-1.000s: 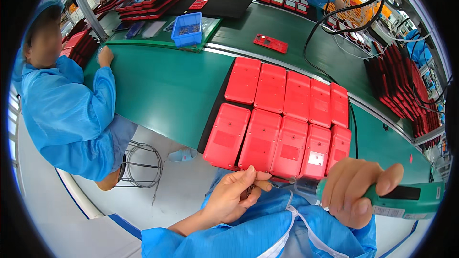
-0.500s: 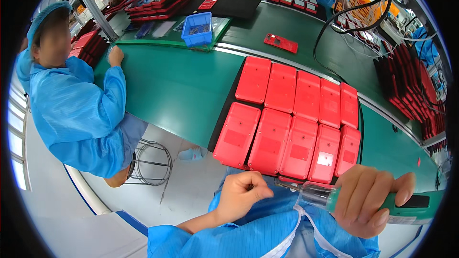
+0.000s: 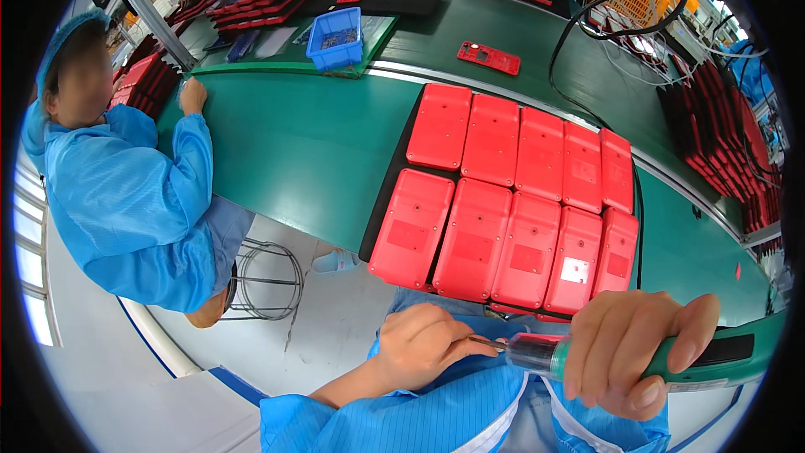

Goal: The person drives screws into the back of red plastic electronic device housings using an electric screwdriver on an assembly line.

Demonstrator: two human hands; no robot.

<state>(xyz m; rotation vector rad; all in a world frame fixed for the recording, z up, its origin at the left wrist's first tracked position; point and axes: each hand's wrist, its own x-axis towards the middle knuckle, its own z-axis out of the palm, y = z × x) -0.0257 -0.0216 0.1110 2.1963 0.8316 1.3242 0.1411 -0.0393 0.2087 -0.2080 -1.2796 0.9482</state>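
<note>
My right hand [image 3: 633, 348] is wrapped round a green electric screwdriver [image 3: 750, 348] with a see-through nose, held level in front of my body. Its thin metal bit [image 3: 490, 342] points left into the fingers of my left hand [image 3: 419, 348]. Those fingers are pinched together at the bit's tip; anything small between them is too hidden to name. Just beyond both hands, red plastic casings [image 3: 471, 241] lie in two rows on a black foam tray [image 3: 387, 214], with small screw holes in their faces.
The tray sits at the near edge of a green workbench [image 3: 293, 130]. Farther off are a blue bin [image 3: 335, 54] of small parts, a lone red casing [image 3: 489, 58] and dark cables [image 3: 555, 67]. Stacked trays [image 3: 713, 134] stand right. A co-worker in blue [image 3: 134, 193] sits left.
The left fingers and the screwdriver's bit have come together; before, a small gap lay between them. The screwdriver's clear nose looks darker, and the view has shifted slightly.
</note>
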